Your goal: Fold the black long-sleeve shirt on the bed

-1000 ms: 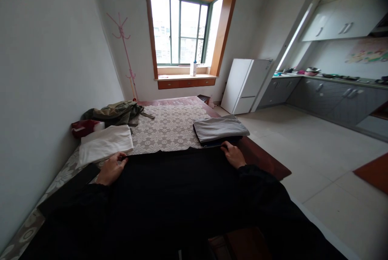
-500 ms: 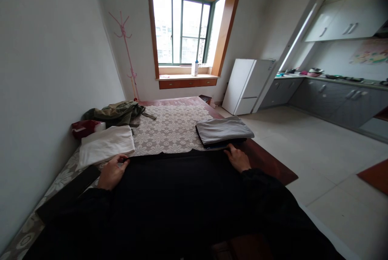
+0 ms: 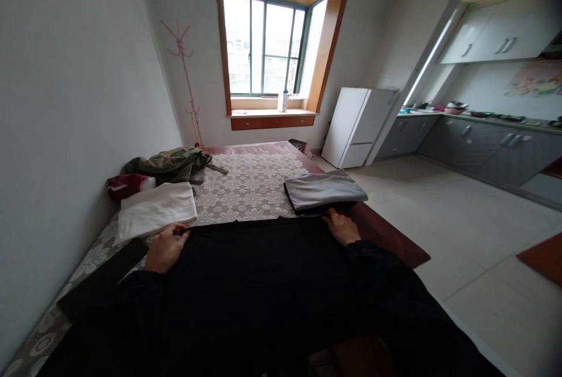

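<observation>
a large black cloth garment (image 3: 254, 266) is spread flat on the lace-covered counter (image 3: 246, 187), its far edge pinched at both corners, so it lies taut: the left hand (image 3: 164, 248) and right hand (image 3: 342, 228) are each closed on that edge. a folded grey garment (image 3: 325, 189) lies just beyond.

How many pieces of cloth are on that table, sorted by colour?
Black: 1, the black cloth, its far edge held by the left hand and the right hand
White: 1, the white cloth
Grey: 1, the grey cloth
Olive: 1, the olive heap
Red: 1, the red bundle
Total: 5
</observation>
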Tool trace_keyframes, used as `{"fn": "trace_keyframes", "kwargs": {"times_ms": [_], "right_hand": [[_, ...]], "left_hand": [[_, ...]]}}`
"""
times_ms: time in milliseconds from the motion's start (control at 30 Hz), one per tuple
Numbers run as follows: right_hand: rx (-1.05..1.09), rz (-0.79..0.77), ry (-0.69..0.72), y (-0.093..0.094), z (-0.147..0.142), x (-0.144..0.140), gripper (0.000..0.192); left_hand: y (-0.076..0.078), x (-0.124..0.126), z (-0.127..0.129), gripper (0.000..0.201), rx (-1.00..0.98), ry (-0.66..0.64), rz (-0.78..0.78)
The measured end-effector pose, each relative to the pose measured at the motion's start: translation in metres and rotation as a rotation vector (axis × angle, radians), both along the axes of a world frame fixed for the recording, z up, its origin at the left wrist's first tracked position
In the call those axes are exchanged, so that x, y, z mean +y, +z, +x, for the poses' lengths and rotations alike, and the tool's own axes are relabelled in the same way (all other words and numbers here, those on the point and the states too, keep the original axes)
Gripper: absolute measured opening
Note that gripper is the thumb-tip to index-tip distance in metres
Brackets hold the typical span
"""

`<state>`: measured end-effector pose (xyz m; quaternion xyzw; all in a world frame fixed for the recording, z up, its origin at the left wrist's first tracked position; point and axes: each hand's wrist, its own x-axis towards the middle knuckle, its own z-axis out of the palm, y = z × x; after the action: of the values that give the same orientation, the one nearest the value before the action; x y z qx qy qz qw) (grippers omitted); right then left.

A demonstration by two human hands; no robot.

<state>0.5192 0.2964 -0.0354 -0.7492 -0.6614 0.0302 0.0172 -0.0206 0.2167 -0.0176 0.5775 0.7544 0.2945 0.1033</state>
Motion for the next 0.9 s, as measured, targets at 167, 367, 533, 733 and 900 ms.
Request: {"fn": "trace_keyframes", "kwargs": {"times_ms": [167, 367, 533, 733, 900], "right_hand": [[0.033, 0.037, -0.02, -0.008, 0.001, 0.0, 0.041], [0.351, 0.178, 0.045, -0.004, 0.013, -0.015, 0.051], [0.789, 0.441, 0.121, -0.017, 0.036, -0.085, 0.059], [0.826, 0.748, -0.233, -0.069, 0.043, -0.199, 0.049], [1.079, 0.573, -0.346, -0.104, 0.037, -0.244, 0.051]], "left_hand": [[-0.001, 0.0, 0.001, 0.03, 0.021, -0.017, 0.009], [0.012, -0.012, 0.0, 0.047, -0.105, -0.019, -0.024], [0.026, -0.074, -0.004, 0.076, -0.357, -0.092, -0.07], [0.015, -0.176, 0.003, 0.08, -0.395, -0.084, -0.14], [0.003, -0.228, 0.013, 0.077, -0.389, -0.008, -0.063]]}}
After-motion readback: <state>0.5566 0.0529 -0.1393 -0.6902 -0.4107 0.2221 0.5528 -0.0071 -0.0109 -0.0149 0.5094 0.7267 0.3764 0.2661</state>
